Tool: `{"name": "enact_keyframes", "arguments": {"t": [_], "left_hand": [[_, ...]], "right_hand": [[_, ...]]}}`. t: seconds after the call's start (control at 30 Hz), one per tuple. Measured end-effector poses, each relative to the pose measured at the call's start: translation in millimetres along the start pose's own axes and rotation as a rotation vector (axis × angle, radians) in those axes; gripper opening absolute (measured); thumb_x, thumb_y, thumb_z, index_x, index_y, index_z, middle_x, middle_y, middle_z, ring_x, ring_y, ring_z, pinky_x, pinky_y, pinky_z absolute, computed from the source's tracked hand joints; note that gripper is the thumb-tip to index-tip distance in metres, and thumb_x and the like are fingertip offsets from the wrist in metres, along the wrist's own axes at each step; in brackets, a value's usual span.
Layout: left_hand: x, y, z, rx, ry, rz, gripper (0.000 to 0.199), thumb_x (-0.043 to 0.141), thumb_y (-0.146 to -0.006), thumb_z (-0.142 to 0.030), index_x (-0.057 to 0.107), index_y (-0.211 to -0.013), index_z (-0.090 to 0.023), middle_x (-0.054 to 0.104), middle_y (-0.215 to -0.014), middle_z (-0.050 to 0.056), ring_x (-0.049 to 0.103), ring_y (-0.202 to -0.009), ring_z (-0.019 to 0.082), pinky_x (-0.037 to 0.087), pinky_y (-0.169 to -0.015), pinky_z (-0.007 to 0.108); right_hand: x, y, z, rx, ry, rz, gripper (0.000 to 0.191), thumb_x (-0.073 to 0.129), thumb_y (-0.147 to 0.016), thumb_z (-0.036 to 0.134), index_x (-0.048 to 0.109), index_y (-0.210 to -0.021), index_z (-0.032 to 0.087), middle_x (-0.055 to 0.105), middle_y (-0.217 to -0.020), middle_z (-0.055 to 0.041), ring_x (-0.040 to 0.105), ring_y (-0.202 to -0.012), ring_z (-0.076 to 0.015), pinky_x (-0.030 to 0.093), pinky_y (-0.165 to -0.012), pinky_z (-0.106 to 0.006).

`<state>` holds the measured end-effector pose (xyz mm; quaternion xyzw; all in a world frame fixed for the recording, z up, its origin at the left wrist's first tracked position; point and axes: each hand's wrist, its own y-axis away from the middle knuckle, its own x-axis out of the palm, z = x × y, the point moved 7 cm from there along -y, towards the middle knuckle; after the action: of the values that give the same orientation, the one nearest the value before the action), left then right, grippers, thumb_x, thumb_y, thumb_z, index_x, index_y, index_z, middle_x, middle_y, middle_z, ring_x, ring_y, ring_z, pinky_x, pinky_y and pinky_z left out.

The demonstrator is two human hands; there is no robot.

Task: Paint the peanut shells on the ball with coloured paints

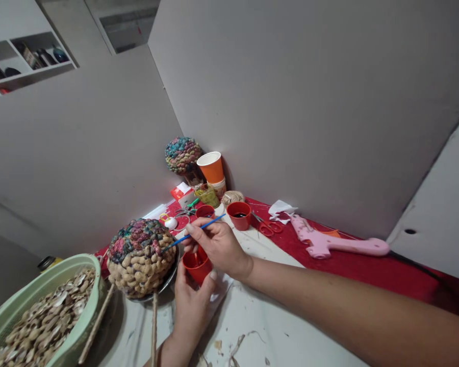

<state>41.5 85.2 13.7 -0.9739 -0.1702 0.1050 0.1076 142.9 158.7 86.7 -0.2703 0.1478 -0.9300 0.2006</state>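
Observation:
My right hand [218,247] pinches a thin blue paintbrush [214,221]. Its tip meets the side of a ball covered in peanut shells [139,272]. The upper part of the ball is painted pink, teal and purple; the lower part is bare tan shell. The ball rests in a metal bowl [172,280], mostly hidden beneath it. Below the brush, my left hand [193,300] is wrapped round a small red cup [197,266], held upright close to the ball. What lies inside this cup is hard to make out.
A green basket of peanut shells [94,300] stands at left. Behind are red cups of dark liquid [240,215], red scissors [270,228], an orange paper cup [211,168] and a finished-looking coloured shell ball [181,153]. A pink glue gun [340,244] lies right, beside walls.

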Motion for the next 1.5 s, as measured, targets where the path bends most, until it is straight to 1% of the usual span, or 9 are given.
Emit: {"name": "enact_keyframes", "arguments": {"t": [0.17, 0.23, 0.37, 0.57, 0.8, 1.0, 1.07, 1.23, 1.5], "left_hand": [[-0.1, -2, 0, -0.016, -0.029, -0.007, 0.044, 0.073, -0.08, -0.031, 0.06, -0.119, -0.019, 0.072, -0.112, 0.007, 0.065, -0.102, 0.021, 0.049, -0.092, 0.031], [-0.1, -2, 0, -0.02, -0.032, -0.012, 0.046, 0.073, -0.079, -0.032, 0.059, -0.121, -0.019, 0.071, -0.115, 0.008, 0.065, -0.103, 0.021, 0.049, -0.092, 0.031], [0.0, -1, -1, -0.005, -0.004, -0.023, 0.054, 0.072, -0.079, -0.032, 0.055, -0.129, -0.019, 0.064, -0.133, 0.012, 0.061, -0.119, 0.024, 0.047, -0.1, 0.033], [-5.9, 0, 0, -0.029, -0.023, -0.088, 0.048, 0.074, -0.078, -0.032, 0.056, -0.12, -0.017, 0.072, -0.113, 0.01, 0.067, -0.1, 0.022, 0.05, -0.091, 0.031], [-9.2, -4, 0, -0.01, 0.015, -0.115, 0.049, 0.073, -0.078, -0.033, 0.055, -0.121, -0.019, 0.067, -0.125, 0.011, 0.062, -0.117, 0.023, 0.046, -0.1, 0.032], [-13.2, -3, 6, -0.05, 0.005, -0.151, 0.042, 0.073, -0.078, -0.031, 0.056, -0.115, -0.021, 0.07, -0.112, 0.008, 0.065, -0.099, 0.022, 0.049, -0.092, 0.036], [-12.4, -3, 6, -0.053, 0.0, -0.151, 0.043, 0.072, -0.079, -0.032, 0.055, -0.117, -0.021, 0.07, -0.113, 0.008, 0.064, -0.1, 0.021, 0.048, -0.093, 0.035], [-9.8, -5, 4, -0.041, 0.036, -0.136, 0.047, 0.072, -0.08, -0.032, 0.053, -0.121, -0.022, 0.064, -0.127, 0.009, 0.057, -0.119, 0.022, 0.041, -0.104, 0.035], [0.3, 1, 0, -0.066, -0.076, -0.043, 0.041, 0.074, -0.074, -0.027, 0.059, -0.111, -0.02, 0.069, -0.107, 0.006, 0.061, -0.096, 0.022, 0.047, -0.088, 0.034]], "right_hand": [[-7, -10, 2, -0.04, -0.048, -0.036, 0.044, 0.071, -0.075, 0.062, 0.063, -0.069, 0.018, 0.069, -0.056, 0.0007, 0.066, -0.049, -0.0123, 0.054, -0.048, -0.022], [-6, -10, 2, -0.03, -0.063, -0.024, 0.044, 0.071, -0.076, 0.061, 0.061, -0.068, 0.019, 0.068, -0.055, 0.0016, 0.065, -0.046, -0.0114, 0.053, -0.047, -0.021], [3, -9, -4, 0.041, -0.058, 0.038, 0.044, 0.071, -0.075, 0.06, 0.063, -0.068, 0.018, 0.069, -0.054, 0.002, 0.063, -0.044, -0.0098, 0.051, -0.045, -0.019], [-2, -20, 4, -0.031, -0.077, -0.022, 0.046, 0.073, -0.072, 0.063, 0.062, -0.068, 0.018, 0.068, -0.052, 0.0021, 0.064, -0.044, -0.0104, 0.052, -0.045, -0.019], [12, -32, 3, 0.057, -0.022, 0.1, 0.045, 0.076, -0.071, 0.058, 0.059, -0.066, 0.017, 0.065, -0.049, 0.0032, 0.06, -0.039, -0.0085, 0.046, -0.038, -0.015], [5, -44, 9, -0.006, -0.045, 0.056, 0.043, 0.073, -0.076, 0.057, 0.059, -0.067, 0.017, 0.066, -0.051, 0.0031, 0.06, -0.041, -0.0071, 0.05, -0.042, -0.016], [5, -42, 8, -0.005, -0.054, 0.072, 0.043, 0.072, -0.077, 0.057, 0.059, -0.068, 0.017, 0.067, -0.052, 0.0024, 0.061, -0.041, -0.0077, 0.05, -0.042, -0.017], [13, -35, -7, 0.075, -0.056, 0.15, 0.044, 0.075, -0.073, 0.057, 0.059, -0.069, 0.017, 0.066, -0.052, 0.003, 0.061, -0.041, -0.0079, 0.048, -0.04, -0.016], [-7, -46, 0, -0.026, -0.05, 0.04, 0.047, 0.071, -0.075, 0.062, 0.059, -0.068, 0.017, 0.067, -0.052, 0.0023, 0.062, -0.042, -0.008, 0.05, -0.042, -0.017]]}}
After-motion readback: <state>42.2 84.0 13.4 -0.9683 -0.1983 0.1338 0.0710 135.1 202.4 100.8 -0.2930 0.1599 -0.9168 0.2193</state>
